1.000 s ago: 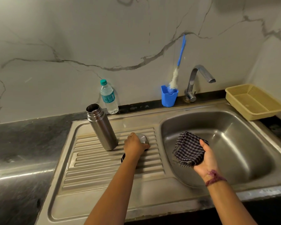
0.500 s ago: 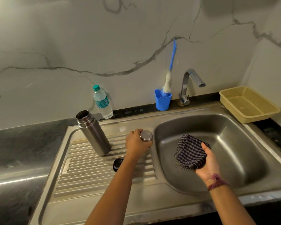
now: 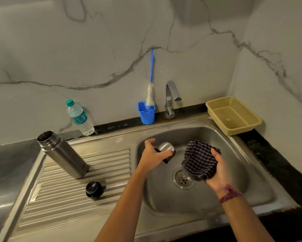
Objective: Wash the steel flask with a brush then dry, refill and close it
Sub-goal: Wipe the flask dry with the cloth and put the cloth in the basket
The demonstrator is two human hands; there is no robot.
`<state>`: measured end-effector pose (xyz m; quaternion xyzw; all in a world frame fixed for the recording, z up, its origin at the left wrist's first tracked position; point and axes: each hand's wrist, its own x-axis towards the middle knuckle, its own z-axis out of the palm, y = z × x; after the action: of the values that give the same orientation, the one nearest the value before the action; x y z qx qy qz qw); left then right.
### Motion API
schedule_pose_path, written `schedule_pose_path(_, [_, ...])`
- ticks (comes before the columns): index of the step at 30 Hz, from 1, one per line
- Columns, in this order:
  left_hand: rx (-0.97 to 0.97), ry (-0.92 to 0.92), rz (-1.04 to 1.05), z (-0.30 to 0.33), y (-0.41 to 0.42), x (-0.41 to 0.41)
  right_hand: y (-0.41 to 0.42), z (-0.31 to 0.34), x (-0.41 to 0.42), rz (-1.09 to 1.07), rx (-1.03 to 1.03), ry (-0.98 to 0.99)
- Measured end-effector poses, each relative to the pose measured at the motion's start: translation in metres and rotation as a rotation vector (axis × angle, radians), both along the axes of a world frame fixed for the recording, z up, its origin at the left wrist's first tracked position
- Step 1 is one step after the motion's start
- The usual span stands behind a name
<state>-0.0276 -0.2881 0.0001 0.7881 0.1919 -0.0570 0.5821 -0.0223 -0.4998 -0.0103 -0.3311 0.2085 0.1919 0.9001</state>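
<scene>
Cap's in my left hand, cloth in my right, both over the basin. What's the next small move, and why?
Probably bring the steel cap in the left hand into the checked cloth that the right hand holds and wipe it: they sit apart, and the cloth is bunched ready.

Bare forearms; red thread band [image 3: 229, 193] on right wrist.

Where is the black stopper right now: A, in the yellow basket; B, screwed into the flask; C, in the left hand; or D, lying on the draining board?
D: the black stopper lies on the ribbed draining board, in front of the open flask, while the left hand holds the steel cap over the sink basin.
</scene>
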Motion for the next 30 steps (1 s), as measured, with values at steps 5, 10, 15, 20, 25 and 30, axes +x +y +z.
schedule_pose_path(5, [-0.285, -0.059, 0.124, 0.000, -0.035, -0.006, -0.022, 0.006, 0.009, 0.079, -0.114, -0.040])
schedule_pose_path(10, [-0.488, -0.154, 0.117, -0.008, -0.058, -0.014, -0.027, 0.021, 0.010, 0.145, -0.189, -0.137])
schedule_pose_path(15, [-0.693, -0.249, 0.156, 0.000, -0.088, -0.023, -0.011, 0.040, 0.008, 0.207, -0.472, -0.394])
schedule_pose_path(20, [-0.758, -0.320, 0.295, 0.018, -0.106, -0.027, 0.008, 0.031, -0.004, 0.187, -0.784, -0.997])
schedule_pose_path(25, [-0.825, -0.291, 0.311, 0.025, -0.107, -0.031, 0.005, 0.025, 0.000, 0.137, -1.090, -1.344])
schedule_pose_path(30, [-0.865, -0.330, 0.287, 0.030, -0.108, -0.035, 0.008, 0.023, 0.008, 0.190, -0.554, -0.696])
